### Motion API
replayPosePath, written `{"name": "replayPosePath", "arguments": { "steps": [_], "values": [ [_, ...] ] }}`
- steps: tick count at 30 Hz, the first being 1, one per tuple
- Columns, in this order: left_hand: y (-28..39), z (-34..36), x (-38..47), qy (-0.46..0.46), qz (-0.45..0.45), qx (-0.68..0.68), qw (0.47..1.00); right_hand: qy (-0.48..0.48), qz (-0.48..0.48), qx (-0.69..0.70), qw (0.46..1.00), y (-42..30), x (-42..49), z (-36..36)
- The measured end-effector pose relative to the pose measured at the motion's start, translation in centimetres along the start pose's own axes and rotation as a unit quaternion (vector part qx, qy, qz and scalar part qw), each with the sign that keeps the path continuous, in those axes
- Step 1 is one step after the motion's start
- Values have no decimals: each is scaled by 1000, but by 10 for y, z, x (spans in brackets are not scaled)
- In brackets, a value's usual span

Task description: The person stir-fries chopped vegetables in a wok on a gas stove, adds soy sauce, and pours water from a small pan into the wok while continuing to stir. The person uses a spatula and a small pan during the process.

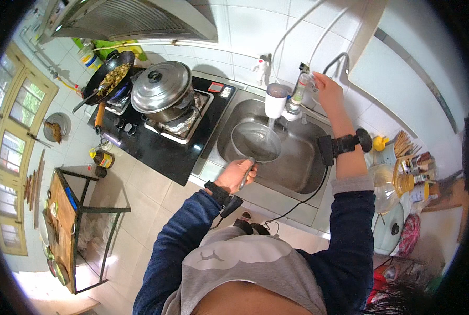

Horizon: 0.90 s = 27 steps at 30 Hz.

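Note:
My left hand (237, 176) is closed around the handle of a metal saucepan (254, 141), which is over the stainless steel sink (293, 169). Water (270, 128) runs down into the pan from a white faucet-mounted water filter (276, 100). At the upper right, my right hand (326, 88) is raised by the clear upright part of the faucet fitting (302, 84). Its fingertips are at or beside that part; whether they grip it I cannot tell. Both wrists wear black straps with small devices.
Left of the sink, a gas stove (159, 153) carries a lidded metal pot (161, 88) and a wok (110, 78) with food and a spatula. Bottles, chopsticks (403, 145) and a glass lid (389, 228) stand at right. A wooden table (63, 232) is at lower left. A black cable (303, 201) crosses the counter edge.

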<state>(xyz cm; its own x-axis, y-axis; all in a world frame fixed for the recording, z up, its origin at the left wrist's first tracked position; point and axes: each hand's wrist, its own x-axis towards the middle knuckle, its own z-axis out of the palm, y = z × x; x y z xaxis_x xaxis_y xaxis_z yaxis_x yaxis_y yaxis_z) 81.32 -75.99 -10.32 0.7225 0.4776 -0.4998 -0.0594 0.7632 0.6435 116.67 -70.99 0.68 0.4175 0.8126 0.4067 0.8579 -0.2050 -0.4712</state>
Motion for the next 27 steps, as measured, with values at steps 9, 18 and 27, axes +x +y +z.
{"name": "replayPosePath", "arguments": {
  "steps": [9,18,27],
  "values": [
    [7,-7,-10,-50,40,28,998,45,-8,26,999,12,-4,9],
    [26,-33,-94,-81,18,4,997,71,23,-158,985,-9,-15,15],
    [41,-111,-266,-100,8,-74,992,88,80,-221,968,-57,-14,34]
  ]
}}
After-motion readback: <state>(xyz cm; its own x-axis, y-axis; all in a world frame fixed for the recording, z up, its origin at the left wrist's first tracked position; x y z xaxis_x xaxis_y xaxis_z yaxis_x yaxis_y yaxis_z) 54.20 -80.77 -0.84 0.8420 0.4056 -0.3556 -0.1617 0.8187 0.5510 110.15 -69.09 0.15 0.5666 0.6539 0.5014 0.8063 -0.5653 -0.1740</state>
